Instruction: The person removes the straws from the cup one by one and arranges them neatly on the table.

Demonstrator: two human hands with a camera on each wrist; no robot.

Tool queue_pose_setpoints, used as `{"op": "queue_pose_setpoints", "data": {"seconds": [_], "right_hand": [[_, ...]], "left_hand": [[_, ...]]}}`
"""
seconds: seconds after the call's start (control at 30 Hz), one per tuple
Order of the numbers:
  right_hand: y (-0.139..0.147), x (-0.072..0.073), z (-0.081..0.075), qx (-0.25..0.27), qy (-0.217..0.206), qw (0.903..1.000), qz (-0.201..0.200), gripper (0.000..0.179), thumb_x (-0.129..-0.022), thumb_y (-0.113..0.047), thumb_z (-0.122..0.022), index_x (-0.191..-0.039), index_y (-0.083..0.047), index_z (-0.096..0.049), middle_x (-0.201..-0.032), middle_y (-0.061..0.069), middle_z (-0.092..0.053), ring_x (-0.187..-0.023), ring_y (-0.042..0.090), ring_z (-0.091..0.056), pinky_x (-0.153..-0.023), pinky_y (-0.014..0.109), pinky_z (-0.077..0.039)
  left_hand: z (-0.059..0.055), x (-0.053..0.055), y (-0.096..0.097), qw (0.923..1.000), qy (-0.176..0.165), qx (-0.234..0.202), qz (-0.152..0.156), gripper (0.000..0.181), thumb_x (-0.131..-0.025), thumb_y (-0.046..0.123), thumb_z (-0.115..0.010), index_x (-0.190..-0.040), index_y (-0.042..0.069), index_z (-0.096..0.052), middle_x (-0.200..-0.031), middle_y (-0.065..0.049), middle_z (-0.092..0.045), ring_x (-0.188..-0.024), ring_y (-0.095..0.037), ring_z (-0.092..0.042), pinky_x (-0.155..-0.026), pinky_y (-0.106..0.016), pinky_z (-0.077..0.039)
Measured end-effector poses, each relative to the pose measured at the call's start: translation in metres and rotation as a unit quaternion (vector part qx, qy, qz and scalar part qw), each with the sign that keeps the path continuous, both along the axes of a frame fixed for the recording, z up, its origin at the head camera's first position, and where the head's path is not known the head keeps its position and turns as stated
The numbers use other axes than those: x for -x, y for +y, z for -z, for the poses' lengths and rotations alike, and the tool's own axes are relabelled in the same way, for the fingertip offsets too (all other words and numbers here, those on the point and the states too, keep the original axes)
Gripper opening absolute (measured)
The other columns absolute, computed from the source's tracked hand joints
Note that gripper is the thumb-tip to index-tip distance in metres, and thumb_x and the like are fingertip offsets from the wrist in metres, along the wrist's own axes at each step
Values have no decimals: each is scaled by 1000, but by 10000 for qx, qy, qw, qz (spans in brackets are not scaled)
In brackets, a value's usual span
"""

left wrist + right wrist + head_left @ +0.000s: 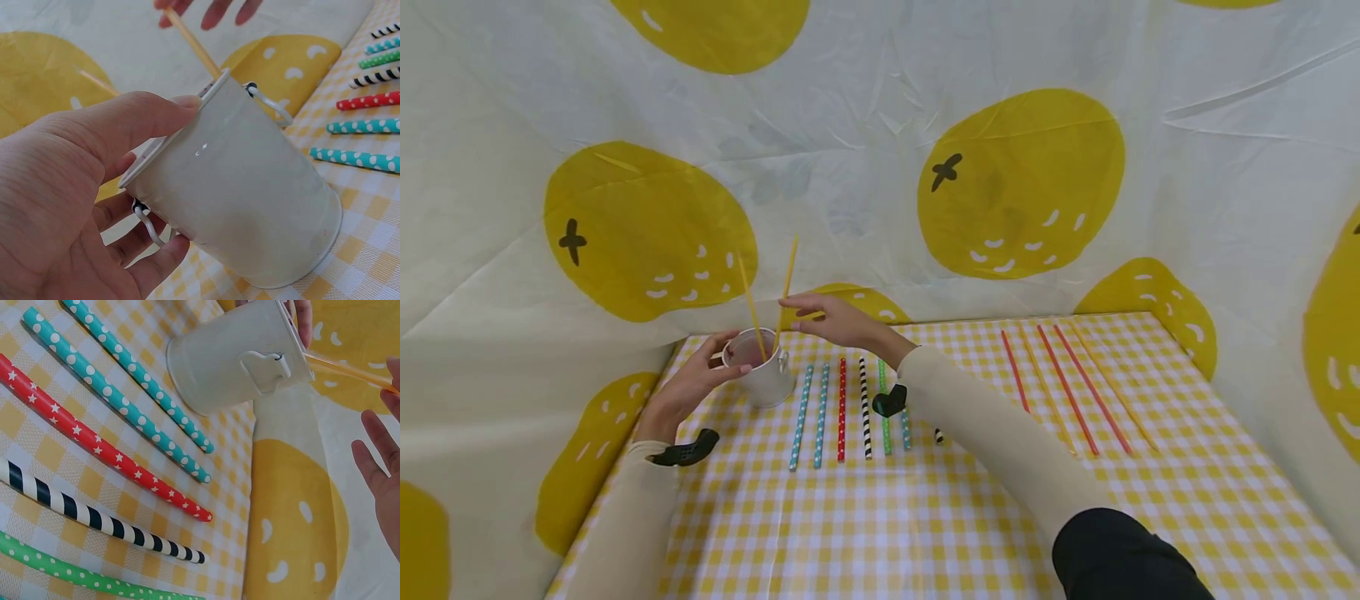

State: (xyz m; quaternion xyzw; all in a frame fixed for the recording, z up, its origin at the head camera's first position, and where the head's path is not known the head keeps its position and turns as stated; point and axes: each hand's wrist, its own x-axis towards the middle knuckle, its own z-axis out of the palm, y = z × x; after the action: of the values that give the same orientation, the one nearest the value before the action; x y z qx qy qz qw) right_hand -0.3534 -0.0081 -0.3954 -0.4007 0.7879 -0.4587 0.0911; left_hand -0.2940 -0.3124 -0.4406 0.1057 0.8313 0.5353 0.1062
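Observation:
A white metal bucket [767, 387] with small side handles stands at the table's back left. My left hand [688, 387] grips it by the rim, thumb over the near edge and fingers round the far side. One thin yellow straw [751, 304] leans up out of the bucket. Over the opening, my right hand [835, 321] pinches a second yellow straw [792, 258] between thumb and finger, its other fingers spread. In the right wrist view this straw [350, 370] has its lower end inside the bucket rim.
Right of the bucket lies a row of patterned paper straws, including blue dotted [801, 417], red starred [842, 408], striped [865, 408] and green [884, 425] ones. Farther right are plain red straws [1067, 392] and yellow straws [1116, 387]. A fruit-print sheet [850, 183] hangs behind the checked tablecloth [850, 533].

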Motion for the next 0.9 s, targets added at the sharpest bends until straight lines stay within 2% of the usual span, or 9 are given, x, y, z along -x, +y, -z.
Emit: {"op": "queue_pose_setpoints", "data": {"seconds": [0.13, 0.27, 0.4, 0.5, 0.63, 0.73, 0.9], "right_hand": [[6, -2, -4, 68, -8, 10000, 38, 51, -105, -29, -58, -154, -24, -46, -161, -2, -38, -140, 27, -47, -109, 41, -43], [13, -4, -9, 183, -31, 9998, 91, 51, -105, -30, -57, -154, -26, -46, -161, -4, -37, -139, 25, -47, -109, 40, -44], [22, -6, -15, 400, -63, 9991, 161, 50, -105, -27, -58, -154, -24, -47, -161, -4, -37, -139, 24, -48, -107, 38, -46], [29, -7, -19, 598, -96, 9979, 207, 49, -105, -25, -58, -153, -23, -48, -161, -3, -37, -138, 25, -49, -105, 36, -48], [38, -10, -26, 820, -188, 9961, 279, 48, -105, -24, -59, -152, -25, -50, -159, -5, -39, -134, 20, -52, -103, 34, -49], [46, -11, -29, 888, -174, 9954, 307, 47, -105, -24, -58, -151, -27, -50, -158, -6, -39, -131, 15, -53, -103, 33, -49], [59, -12, -31, 933, -52, 9950, 361, 45, -105, -24, -58, -150, -26, -52, -157, -5, -41, -131, 19, -54, -104, 36, -49]], "left_hand": [[-1, -1, 1, 10000, 58, -50, 32, 83, -99, 22, -69, -162, 9, -17, -164, -20, -14, -145, -45, -28, -102, -35, -41], [-1, 0, 2, 9999, 60, -119, 14, 82, -99, 21, -69, -162, 9, -18, -163, -19, -16, -144, -44, -29, -92, -20, -42], [0, -1, 1, 9999, 61, -128, 24, 82, -99, 20, -69, -162, 9, -18, -163, -20, -17, -144, -44, -29, -93, -23, -42], [-1, -1, 1, 9999, 75, -53, 40, 83, -99, 22, -69, -163, 10, -17, -164, -20, -15, -144, -45, -29, -100, -34, -42], [-2, -2, 0, 9999, 108, 11, 73, 83, -99, 23, -68, -163, 10, -17, -165, -20, -11, -145, -46, -27, -105, -45, -38], [-2, -3, 1, 9999, 134, 16, 73, 81, -100, 22, -68, -162, 9, -18, -165, -20, -11, -145, -46, -28, -103, -40, -39], [-2, -3, 1, 9999, 148, 3, 63, 81, -100, 21, -68, -162, 9, -19, -164, -20, -13, -144, -46, -30, -94, -24, -41]]}}
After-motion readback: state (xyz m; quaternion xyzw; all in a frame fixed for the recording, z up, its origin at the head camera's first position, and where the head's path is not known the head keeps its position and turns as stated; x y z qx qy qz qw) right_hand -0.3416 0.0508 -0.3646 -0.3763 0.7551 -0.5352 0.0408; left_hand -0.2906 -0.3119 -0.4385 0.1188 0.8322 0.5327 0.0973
